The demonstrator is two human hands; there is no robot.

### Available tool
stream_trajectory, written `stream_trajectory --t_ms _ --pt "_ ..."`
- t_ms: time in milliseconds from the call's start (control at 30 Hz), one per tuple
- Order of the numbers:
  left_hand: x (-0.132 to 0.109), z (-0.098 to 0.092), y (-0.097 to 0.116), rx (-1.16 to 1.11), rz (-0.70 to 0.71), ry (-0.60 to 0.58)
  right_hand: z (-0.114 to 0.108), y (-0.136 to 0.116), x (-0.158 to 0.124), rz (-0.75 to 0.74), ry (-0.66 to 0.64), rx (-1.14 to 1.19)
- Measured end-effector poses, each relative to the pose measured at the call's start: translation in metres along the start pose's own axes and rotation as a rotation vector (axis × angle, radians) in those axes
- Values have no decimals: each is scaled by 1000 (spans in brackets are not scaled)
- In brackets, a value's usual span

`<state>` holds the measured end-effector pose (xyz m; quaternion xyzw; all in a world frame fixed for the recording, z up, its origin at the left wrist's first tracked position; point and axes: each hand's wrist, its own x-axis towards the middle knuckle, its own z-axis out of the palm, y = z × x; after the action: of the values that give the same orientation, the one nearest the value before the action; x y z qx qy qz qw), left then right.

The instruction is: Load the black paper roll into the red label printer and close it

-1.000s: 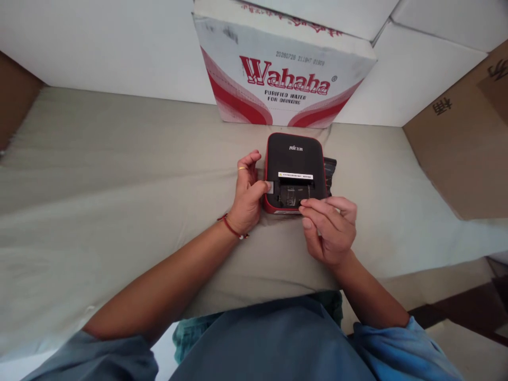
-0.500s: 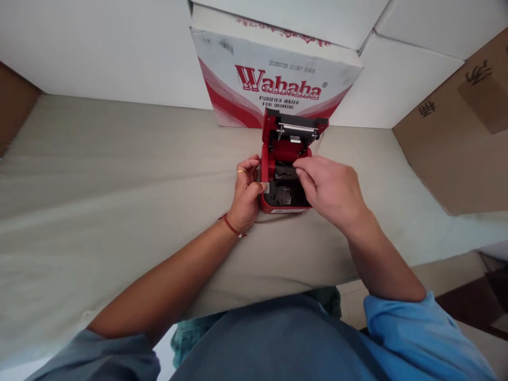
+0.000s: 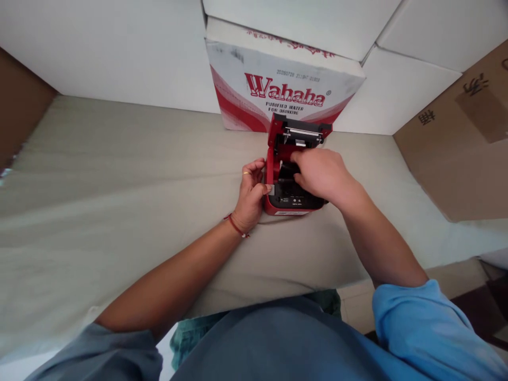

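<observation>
Reaching deeper, right hand [image 3: 319, 172] enters printer [image 3: 291, 203]; left hand [image 3: 251, 196] steadies it.

Red printer [image 3: 293, 205], black inside. White carton [image 3: 286, 69], red swooshes, red lettering. Plain beige cloth [image 3: 119, 174]. Red cord [image 3: 237, 226] on wrist. Gold ring [image 3: 246, 173]. Blue sleeves [image 3: 413, 317].

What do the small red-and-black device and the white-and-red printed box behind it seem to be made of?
The small red-and-black device looks like moulded plastic: smooth rounded shell, matt black panel, glossy red sides; its silvery bar may be metal. The white-and-red printed box looks like cardboard: folded panels, scuffed printed face.
</observation>
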<state>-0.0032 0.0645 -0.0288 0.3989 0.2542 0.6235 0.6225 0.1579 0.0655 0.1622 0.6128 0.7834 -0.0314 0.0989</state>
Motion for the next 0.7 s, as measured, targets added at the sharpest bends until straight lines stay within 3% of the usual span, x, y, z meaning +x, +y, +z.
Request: stream_trajectory --t_ms 100,200,233,300,400,467,567,700 --pt "0 0 -1 7 13 -6 -12 20 -39 76 188 54" --pt "1 -1 -2 19 15 -9 -21 67 -73 215 354 164" --pt "1 -1 -2 22 12 -9 -20 88 -80 309 357 178" --pt "1 -2 -3 22 9 -3 -9 130 -82 461 222 213" --pt "2 -2 -5 21 10 1 27 179 -63 503 67 254" --pt "2 -2 -5 19 7 -2 55 193 -44 487 -8 218" --pt "2 -1 -7 15 -1 -6 85 194 -24 477 -27 138" --pt "2 -2 -8 29 0 -9 95 187 -17 424 80 106"
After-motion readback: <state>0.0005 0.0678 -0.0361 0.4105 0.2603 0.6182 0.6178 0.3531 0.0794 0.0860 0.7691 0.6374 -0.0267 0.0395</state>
